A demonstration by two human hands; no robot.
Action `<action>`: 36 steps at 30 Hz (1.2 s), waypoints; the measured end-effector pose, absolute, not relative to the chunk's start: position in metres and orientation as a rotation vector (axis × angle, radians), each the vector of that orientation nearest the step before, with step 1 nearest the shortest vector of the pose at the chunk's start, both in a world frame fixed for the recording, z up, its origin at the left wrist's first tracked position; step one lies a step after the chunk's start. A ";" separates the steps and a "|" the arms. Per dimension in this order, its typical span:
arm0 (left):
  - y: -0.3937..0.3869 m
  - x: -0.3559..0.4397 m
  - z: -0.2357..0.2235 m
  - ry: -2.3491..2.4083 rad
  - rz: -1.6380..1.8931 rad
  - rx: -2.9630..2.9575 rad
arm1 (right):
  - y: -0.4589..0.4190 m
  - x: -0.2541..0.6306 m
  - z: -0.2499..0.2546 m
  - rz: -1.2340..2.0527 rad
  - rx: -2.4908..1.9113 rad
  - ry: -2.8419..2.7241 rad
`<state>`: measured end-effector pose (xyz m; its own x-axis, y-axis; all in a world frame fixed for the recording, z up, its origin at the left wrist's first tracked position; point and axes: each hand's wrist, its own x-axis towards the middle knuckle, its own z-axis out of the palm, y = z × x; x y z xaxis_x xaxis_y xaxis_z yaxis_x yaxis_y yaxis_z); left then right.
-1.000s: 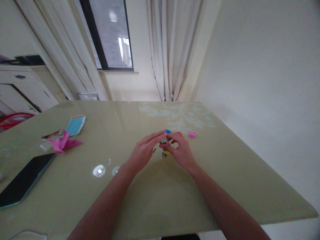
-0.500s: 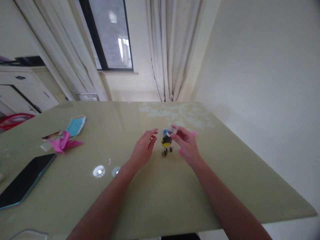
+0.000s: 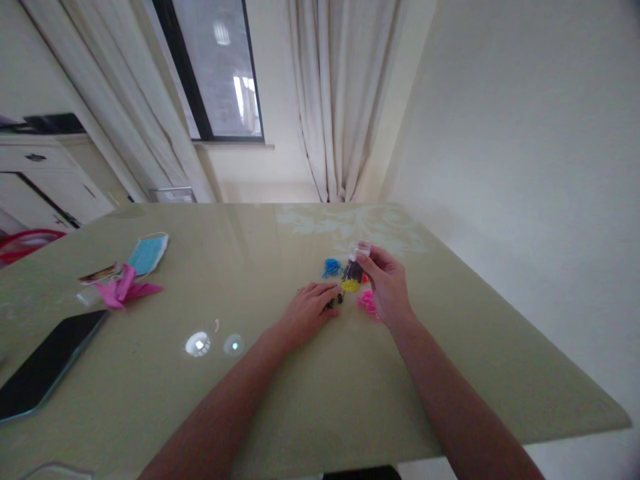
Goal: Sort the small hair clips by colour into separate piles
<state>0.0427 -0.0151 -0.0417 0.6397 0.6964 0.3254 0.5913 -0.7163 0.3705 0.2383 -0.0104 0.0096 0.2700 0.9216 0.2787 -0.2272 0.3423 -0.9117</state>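
Observation:
My right hand (image 3: 387,283) is raised a little above the table (image 3: 320,373), its fingers closed round a small clear container (image 3: 354,268) that is tilted and looks dark inside. My left hand (image 3: 311,310) lies low on the table, fingertips pressed together at several small black pieces (image 3: 335,301). Right beside the hands sit a yellow pile (image 3: 350,286), a blue pile (image 3: 331,267) and a pink pile (image 3: 367,302) of small pieces. A bit of red shows behind my right hand.
At the left of the pale green table lie a blue face mask (image 3: 147,253), a pink folded paper (image 3: 123,289) and a dark phone (image 3: 43,367). A window and cream curtains (image 3: 340,100) stand behind; a white wall runs along the right.
My hands came apart. The right hand lifted the clear container and moved right; the left hand dropped to the table at the black pieces. The coloured piles now show.

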 end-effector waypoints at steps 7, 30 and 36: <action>-0.010 0.055 -0.039 0.948 0.563 2.658 | -0.006 0.240 0.005 0.895 -0.918 -1.008; 0.001 0.010 -0.008 1.106 1.401 1.520 | -0.016 0.217 -0.010 0.765 -1.148 -1.511; -0.013 0.018 0.008 0.989 1.547 1.383 | -0.027 0.208 -0.009 0.691 -1.133 -1.624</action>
<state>0.0178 -0.0131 0.0080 -0.0626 0.9335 0.3531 -0.0715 -0.3571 0.9313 0.2081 -0.0273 -0.0092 -0.0641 0.9135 0.4018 0.3438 0.3982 -0.8505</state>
